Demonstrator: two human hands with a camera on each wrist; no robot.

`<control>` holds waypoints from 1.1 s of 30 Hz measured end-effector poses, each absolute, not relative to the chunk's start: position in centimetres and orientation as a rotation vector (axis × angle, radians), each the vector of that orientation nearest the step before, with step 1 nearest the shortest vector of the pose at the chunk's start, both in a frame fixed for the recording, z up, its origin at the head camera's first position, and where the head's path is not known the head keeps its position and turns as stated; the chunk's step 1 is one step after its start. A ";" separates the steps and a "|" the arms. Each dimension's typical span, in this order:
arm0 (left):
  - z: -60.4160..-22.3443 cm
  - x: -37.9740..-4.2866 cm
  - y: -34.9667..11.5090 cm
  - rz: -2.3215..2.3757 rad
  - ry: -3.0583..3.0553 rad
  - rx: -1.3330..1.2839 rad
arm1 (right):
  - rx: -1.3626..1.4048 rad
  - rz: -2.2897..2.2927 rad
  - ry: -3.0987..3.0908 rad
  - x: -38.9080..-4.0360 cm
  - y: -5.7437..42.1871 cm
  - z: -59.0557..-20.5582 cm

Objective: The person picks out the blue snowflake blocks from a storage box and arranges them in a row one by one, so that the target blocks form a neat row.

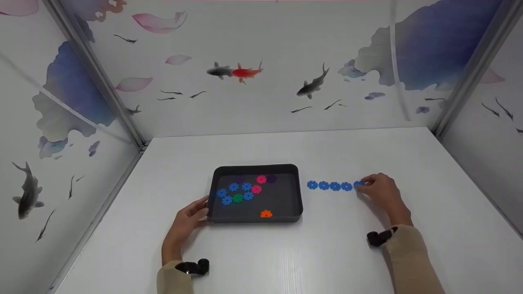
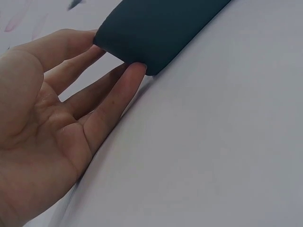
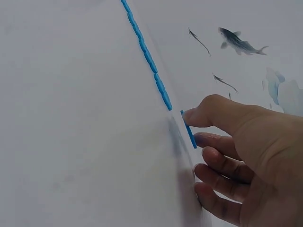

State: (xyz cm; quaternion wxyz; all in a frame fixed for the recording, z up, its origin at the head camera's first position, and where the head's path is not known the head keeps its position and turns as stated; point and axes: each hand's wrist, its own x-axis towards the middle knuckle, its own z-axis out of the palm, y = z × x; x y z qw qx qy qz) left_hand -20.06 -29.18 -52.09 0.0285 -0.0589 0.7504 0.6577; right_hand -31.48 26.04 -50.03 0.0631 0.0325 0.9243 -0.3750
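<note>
My right hand (image 1: 384,194) pinches a blue snowflake disc (image 3: 189,130) between thumb and index finger, its other fingers loosely bent. The disc is at the right end of a row of several blue snowflake discs (image 1: 335,186) lying flat on the table; a small gap parts it from the row in the right wrist view. With extended fingertips, my left hand (image 1: 186,224) touches the left side of a dark tray (image 1: 255,219), near its front corner. In the left wrist view, fingers touch the tray's wall (image 2: 151,33).
Inside the tray lie several blue discs (image 1: 233,187), two pink discs (image 1: 256,189), a green disc (image 1: 237,198), dark purple discs (image 1: 271,179) and an orange disc (image 1: 266,213) by the front wall. White walls with painted fish (image 1: 312,83) enclose the white table (image 1: 278,253).
</note>
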 end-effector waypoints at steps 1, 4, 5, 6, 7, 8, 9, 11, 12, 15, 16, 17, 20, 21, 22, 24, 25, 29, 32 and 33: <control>-52.1 -20.0 -29.2 2.031 2.317 -0.184 | 0.102 -1.134 2.789 -31.4 26.0 -50.0; -52.1 -20.0 -29.2 2.033 2.314 -0.172 | 0.098 -1.123 2.790 -31.3 25.9 -50.0; -52.1 -20.1 -29.3 2.034 2.310 -0.169 | 0.096 -1.119 2.789 -31.3 25.9 -50.0; -52.1 -20.1 -29.3 2.031 2.311 -0.163 | 0.095 -1.114 2.790 -31.3 25.9 -49.9; -52.0 -20.1 -29.3 2.026 2.315 -0.158 | 0.092 -1.109 2.789 -31.3 25.8 -49.9; -52.0 -20.1 -29.4 2.025 2.318 -0.157 | 0.087 -1.104 2.788 -31.3 25.8 -49.9; -52.1 -20.1 -29.4 2.025 2.320 -0.157 | 0.081 -1.106 2.781 -31.3 25.8 -49.8; -52.1 -20.0 -29.3 2.015 2.340 -0.169 | 0.064 -1.102 2.780 -31.4 25.9 -49.9; -52.1 -20.0 -29.3 2.009 2.348 -0.174 | 0.058 -1.099 2.779 -31.4 25.9 -49.9; -52.1 -20.0 -29.1 2.004 2.361 -0.194 | 0.040 -1.094 2.770 -31.5 26.2 -50.0; -52.1 -20.0 -29.1 2.000 2.365 -0.197 | 0.032 -1.087 2.771 -31.6 26.2 -50.0; -52.0 -20.1 -29.1 1.998 2.366 -0.198 | 0.025 -1.083 2.770 -31.6 26.3 -50.0; -52.0 -20.1 -29.1 2.000 2.358 -0.203 | 0.013 -1.076 2.770 -31.7 26.2 -49.7; -52.0 -20.0 -29.2 1.999 2.358 -0.203 | 0.002 -1.075 2.774 -31.8 26.1 -49.6; -52.0 -20.0 -29.2 2.000 2.355 -0.202 | -0.008 -1.079 2.777 -31.8 25.9 -49.4; -52.1 -20.0 -29.3 1.998 2.351 -0.208 | -0.027 -1.088 2.792 -31.8 25.6 -49.0; -52.1 -20.0 -29.3 2.000 2.348 -0.210 | -0.040 -1.094 2.802 -31.8 25.4 -48.8; -52.2 -20.1 -29.3 2.003 2.338 -0.201 | -0.099 -1.172 2.841 -31.6 24.5 -47.9; -52.3 -20.1 -29.4 2.007 2.331 -0.189 | -0.136 -1.272 2.829 -31.2 23.6 -46.9; -52.3 -20.1 -29.4 2.008 2.334 -0.184 | -0.147 -1.311 2.816 -31.1 23.2 -46.6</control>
